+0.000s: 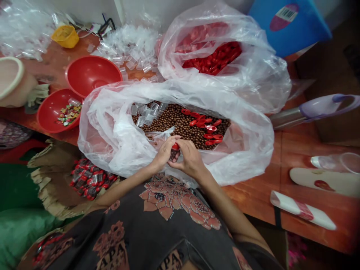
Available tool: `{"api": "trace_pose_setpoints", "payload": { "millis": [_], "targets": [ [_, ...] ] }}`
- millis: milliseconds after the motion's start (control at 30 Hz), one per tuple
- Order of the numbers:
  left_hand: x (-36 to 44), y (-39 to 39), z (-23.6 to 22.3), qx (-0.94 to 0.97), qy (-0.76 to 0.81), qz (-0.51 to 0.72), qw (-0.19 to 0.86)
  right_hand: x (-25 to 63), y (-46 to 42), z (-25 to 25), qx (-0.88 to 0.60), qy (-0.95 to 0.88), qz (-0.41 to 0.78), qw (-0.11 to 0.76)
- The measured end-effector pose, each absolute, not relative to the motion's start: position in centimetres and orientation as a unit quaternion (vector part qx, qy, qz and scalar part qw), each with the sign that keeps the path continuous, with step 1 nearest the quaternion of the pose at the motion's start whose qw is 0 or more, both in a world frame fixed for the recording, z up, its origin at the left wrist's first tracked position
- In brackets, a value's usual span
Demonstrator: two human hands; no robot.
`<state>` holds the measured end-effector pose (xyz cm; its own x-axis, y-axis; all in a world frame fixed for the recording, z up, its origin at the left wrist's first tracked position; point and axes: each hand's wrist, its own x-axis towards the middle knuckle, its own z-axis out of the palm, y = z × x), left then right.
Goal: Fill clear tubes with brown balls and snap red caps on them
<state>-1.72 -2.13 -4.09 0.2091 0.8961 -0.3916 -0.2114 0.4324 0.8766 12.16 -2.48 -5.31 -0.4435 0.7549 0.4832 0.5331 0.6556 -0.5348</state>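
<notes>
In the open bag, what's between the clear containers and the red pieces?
Loose brown balls fill that stretch; the head view shows them, with the clear containers to their left and the red pieces to the right.

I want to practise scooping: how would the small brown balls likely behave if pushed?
The brown balls would probably roll, being round and loosely heaped. Their smooth-looking surfaces suggest they may slip past one another. The red pieces lying on top would likely shift with them.
</notes>
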Motion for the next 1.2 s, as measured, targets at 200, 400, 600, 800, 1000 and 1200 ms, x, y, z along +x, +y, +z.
{"api": "trace_pose_setpoints", "payload": {
  "millis": [200, 400, 600, 800, 1000, 1200],
  "targets": [
    [-4.8, -1.1, -3.4, 0.501, 0.483, 0.281, 0.662, 11.5, -3.2, -6.1, -0.393, -0.833, 0.141, 0.362],
    [-10.6, 5.8, -1.9, 0.662, 0.659, 0.229, 0.274, 10.9, -3.5, -6.6, -0.425, -0.857, 0.177, 0.231],
    [-12.7, 10.1, -4.7, 0.725, 0.649, 0.116, 0.199, 10.6, -3.7, -6.0, -0.411, -0.878, 0.17, 0.176],
    [-10.9, 10.2, -5.3, 0.626, 0.61, 0.27, 0.405, 15.1, -0.7, -5.8, -0.48, -0.813, 0.164, 0.288],
    [-6.7, 10.8, -6.9, 0.504, 0.623, 0.382, 0.46, 18.9, 6.4, -5.2, -0.544, -0.782, 0.104, 0.286],
    [-6.5, 12.2, -6.7, 0.458, 0.65, 0.361, 0.487, 17.3, 11.5, -5.2, -0.511, -0.838, 0.061, 0.18]
  ]
}}
